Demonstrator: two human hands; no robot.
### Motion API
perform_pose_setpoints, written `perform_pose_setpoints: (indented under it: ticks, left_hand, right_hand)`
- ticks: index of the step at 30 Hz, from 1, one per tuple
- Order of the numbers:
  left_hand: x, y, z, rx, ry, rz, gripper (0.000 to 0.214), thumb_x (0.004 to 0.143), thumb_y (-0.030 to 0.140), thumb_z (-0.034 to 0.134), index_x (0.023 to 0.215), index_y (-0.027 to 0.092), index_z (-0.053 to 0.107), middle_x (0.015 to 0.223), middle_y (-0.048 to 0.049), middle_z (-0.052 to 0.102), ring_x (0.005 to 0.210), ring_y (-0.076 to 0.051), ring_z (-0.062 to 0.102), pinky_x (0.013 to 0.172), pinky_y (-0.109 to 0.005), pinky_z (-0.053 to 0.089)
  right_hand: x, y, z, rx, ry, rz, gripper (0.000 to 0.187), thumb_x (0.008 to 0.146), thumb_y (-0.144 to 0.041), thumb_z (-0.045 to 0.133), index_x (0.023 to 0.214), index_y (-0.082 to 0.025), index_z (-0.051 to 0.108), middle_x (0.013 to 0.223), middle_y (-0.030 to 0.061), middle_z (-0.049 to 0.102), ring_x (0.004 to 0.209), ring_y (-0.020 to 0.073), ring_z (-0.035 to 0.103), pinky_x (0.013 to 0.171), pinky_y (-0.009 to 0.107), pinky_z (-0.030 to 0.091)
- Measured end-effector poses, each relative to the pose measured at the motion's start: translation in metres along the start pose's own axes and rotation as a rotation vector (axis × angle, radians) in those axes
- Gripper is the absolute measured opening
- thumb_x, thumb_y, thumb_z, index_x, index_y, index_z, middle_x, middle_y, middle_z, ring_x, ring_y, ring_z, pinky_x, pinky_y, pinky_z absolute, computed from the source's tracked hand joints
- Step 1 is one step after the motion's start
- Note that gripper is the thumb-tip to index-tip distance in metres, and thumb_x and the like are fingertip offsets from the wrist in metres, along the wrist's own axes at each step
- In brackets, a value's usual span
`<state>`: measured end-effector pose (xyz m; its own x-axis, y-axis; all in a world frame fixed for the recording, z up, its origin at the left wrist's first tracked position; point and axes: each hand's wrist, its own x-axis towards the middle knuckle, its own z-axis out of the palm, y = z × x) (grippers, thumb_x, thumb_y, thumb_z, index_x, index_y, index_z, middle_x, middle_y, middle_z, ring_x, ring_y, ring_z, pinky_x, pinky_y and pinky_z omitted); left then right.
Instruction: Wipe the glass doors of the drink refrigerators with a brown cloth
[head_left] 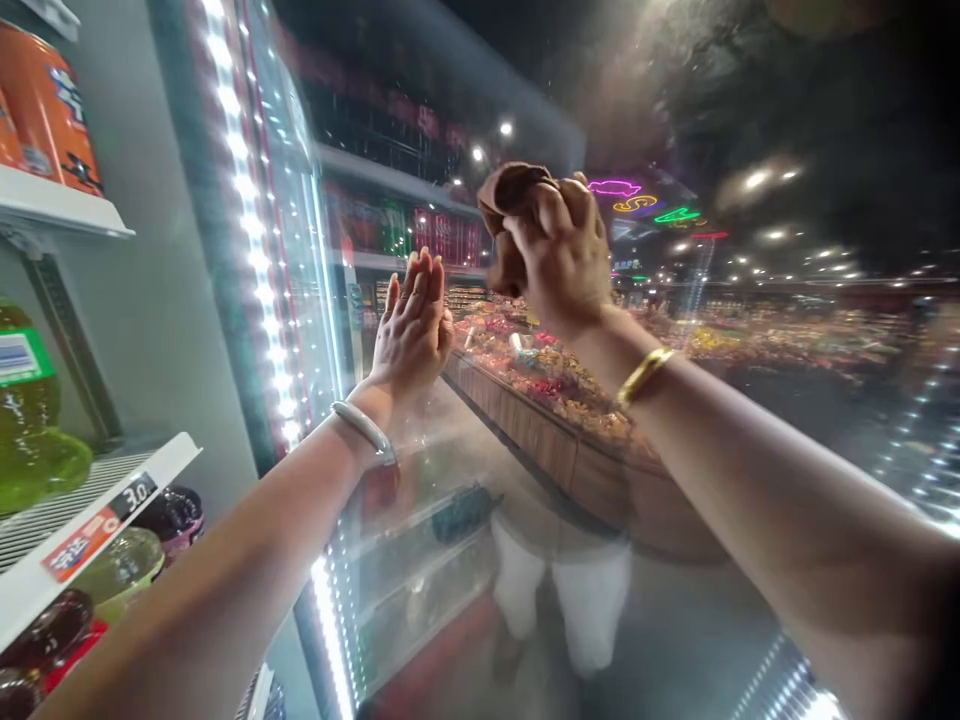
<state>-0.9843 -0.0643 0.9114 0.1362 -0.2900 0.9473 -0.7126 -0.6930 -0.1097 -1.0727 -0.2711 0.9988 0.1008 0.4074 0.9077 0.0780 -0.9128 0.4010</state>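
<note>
A brown cloth (504,215) is bunched in my right hand (566,255), whose fingers press it against a large glass door (450,440). On the wrist below sits a gold bangle. My left hand (415,325) lies flat on the same glass, lower and to the left, with its fingers stretched upward and nothing in it. A silver bangle circles that wrist. The glass is hazy in places and carries reflections of shelves and of white trousers.
On the left, cooler shelves (169,455) hold orange cans (45,105), a green drink bottle (30,410) and several bottle tops below a price label. A bright LED strip (251,220) runs down the door frame. Beyond the glass stands a long wooden display counter (540,435) with colourful goods.
</note>
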Motion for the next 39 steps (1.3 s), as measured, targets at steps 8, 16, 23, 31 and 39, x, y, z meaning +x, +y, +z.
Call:
perform_pose_setpoints:
  ticks: [8, 16, 23, 31, 39]
  left_hand:
    - [-0.095, -0.001, 0.029, -0.015, 0.009, -0.029, 0.071, 0.107, 0.029, 0.034, 0.170, 0.023, 0.001, 0.177, -0.0089, 0.008, 0.165, -0.025, 0.007, 0.137, -0.053, 0.007]
    - [-0.131, 0.007, 0.043, -0.002, 0.004, -0.045, 0.075, 0.106, 0.025, 0.037, 0.169, 0.027, -0.004, 0.177, -0.0099, 0.008, 0.165, -0.025, 0.008, 0.137, -0.055, 0.009]
    - [-0.176, 0.012, 0.051, -0.027, -0.004, -0.047, 0.080, 0.105, 0.024, 0.042, 0.170, 0.027, -0.004, 0.177, -0.0097, 0.010, 0.164, -0.025, 0.011, 0.137, -0.053, 0.011]
    - [-0.209, 0.036, 0.063, -0.010, -0.023, -0.089, 0.081, 0.104, 0.022, 0.045, 0.170, 0.024, -0.003, 0.175, -0.0117, 0.008, 0.164, -0.025, 0.007, 0.137, -0.052, 0.004]
    - [-0.234, 0.087, 0.083, -0.059, -0.043, -0.056, 0.081, 0.103, 0.021, 0.048, 0.170, 0.025, 0.002, 0.173, -0.0119, 0.017, 0.163, -0.024, 0.010, 0.137, -0.052, 0.000]
  right_hand:
    - [-0.115, -0.041, 0.010, 0.139, -0.084, -0.384, 0.025, 0.105, -0.028, 0.052, 0.122, -0.027, 0.070, 0.141, 0.0016, 0.065, 0.141, 0.0266, 0.053, 0.133, 0.054, 0.038]
    - [-0.099, -0.070, 0.027, 0.133, -0.063, -0.074, 0.032, 0.103, -0.026, 0.054, 0.132, -0.023, 0.067, 0.149, 0.0104, 0.059, 0.150, 0.0336, 0.043, 0.138, 0.062, 0.024]
    - [-0.194, -0.080, 0.009, 0.183, -0.095, -0.274, 0.019, 0.098, -0.026, 0.067, 0.115, -0.029, 0.074, 0.133, 0.0007, 0.070, 0.139, 0.0270, 0.059, 0.129, 0.055, 0.046]
    - [-0.205, -0.100, 0.015, 0.125, -0.060, -0.120, 0.019, 0.096, -0.024, 0.068, 0.114, -0.029, 0.074, 0.136, 0.0030, 0.070, 0.141, 0.0297, 0.058, 0.128, 0.057, 0.048]
    - [-0.278, -0.064, -0.038, 0.137, -0.142, 0.016, 0.019, 0.093, -0.019, 0.069, 0.104, -0.032, 0.076, 0.125, 0.0029, 0.074, 0.140, 0.0306, 0.060, 0.126, 0.066, 0.046]
